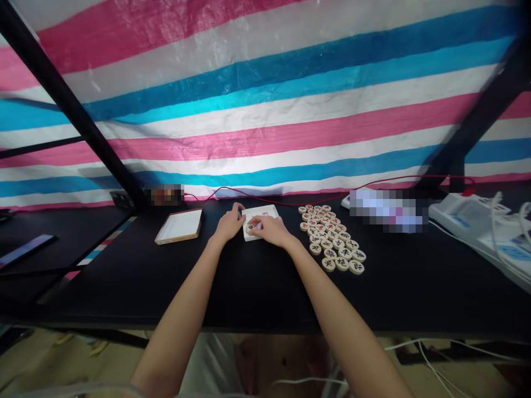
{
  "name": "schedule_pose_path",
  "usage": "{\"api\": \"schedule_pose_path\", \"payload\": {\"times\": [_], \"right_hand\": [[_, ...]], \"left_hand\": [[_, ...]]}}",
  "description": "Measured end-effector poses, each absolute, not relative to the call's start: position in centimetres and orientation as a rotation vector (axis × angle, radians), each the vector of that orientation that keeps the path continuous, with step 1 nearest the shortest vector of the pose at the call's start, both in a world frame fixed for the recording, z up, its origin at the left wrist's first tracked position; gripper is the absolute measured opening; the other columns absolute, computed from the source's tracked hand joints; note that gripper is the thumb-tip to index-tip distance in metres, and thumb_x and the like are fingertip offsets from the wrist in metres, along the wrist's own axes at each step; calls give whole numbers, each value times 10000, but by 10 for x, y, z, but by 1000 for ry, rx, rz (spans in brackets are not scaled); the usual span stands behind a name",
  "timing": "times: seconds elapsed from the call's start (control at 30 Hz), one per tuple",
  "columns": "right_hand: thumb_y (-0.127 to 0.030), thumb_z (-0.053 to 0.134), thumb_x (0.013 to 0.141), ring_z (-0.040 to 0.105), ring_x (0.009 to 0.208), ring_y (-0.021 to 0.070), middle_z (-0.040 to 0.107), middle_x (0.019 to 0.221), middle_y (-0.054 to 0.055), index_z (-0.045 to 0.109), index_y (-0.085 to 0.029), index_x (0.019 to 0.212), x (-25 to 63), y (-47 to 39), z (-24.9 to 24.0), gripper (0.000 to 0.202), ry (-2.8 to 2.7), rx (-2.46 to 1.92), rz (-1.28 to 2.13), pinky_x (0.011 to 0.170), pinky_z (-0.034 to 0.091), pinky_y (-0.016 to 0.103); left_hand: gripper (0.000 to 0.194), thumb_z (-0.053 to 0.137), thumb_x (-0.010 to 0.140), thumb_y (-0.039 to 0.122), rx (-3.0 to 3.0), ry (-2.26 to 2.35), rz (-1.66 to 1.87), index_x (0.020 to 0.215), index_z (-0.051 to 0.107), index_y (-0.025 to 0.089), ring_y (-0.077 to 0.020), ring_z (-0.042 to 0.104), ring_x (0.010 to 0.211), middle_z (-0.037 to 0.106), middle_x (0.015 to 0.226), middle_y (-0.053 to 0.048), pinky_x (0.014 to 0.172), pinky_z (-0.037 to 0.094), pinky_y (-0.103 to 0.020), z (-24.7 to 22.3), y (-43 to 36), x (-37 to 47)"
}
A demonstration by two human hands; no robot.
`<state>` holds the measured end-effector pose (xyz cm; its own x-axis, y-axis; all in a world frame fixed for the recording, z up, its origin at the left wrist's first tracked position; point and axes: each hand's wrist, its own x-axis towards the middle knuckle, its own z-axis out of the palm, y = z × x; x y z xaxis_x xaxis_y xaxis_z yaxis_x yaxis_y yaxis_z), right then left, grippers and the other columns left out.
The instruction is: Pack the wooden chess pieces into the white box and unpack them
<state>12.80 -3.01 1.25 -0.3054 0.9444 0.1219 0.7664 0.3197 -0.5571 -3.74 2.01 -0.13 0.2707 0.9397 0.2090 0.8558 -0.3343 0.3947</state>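
Xiangqi piece (250, 228) sits between the fingertips of your right hand (271, 229), at the left side of the white box (270, 211) near the table's (257, 293) far edge. Your left hand (230, 224), open, touches the box's left wall. Loose pieces (332, 236) lie flat to the right; a shallow tray (180, 225) lies left, near the far edge.

Black table (257, 298) (box lid (179, 226), white box (271, 210), game pieces (326, 228) directly on it).
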Motion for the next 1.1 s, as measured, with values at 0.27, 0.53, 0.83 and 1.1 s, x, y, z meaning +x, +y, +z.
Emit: {"api": "schedule_pose_path", "payload": {"times": [0.27,0.53,0.83,1.1], "right_hand": [[-363,581,762,572,947,195,669,1000,-27,623,-270,985,129,-31,13,246,-2148,-1499,582,820,294,339],[-317,587,753,581,896,164,683,940,-50,626,-270,972,128,-31,14,227,-2147,-1477,610,772,310,303],[-264,471,807,561,957,184,688,905,-31,631,-270,957,130,-33,16,219,-2158,-1534,526,822,247,350],[-273,452,828,574,926,175,692,884,-25,631,-264,957,130,-33,15,221,-2172,-1524,538,819,243,346]], "left_hand": [[287,433,835,285,2313,1691,581,1109,410,204,-197,612,733,633,760,-18,637,398,-276,1,18,-35],[276,427,837,282,2325,1688,572,1103,418,208,-196,610,744,640,794,-26,644,398,-276,0,17,-35],[232,418,834,282,2339,1683,585,1055,423,212,-202,602,725,627,759,-11,605,380,-269,-2,20,-36],[227,406,838,251,2345,1715,554,1060,426,203,-206,610,762,633,794,-29,643,405,-281,1,17,-34]]}}
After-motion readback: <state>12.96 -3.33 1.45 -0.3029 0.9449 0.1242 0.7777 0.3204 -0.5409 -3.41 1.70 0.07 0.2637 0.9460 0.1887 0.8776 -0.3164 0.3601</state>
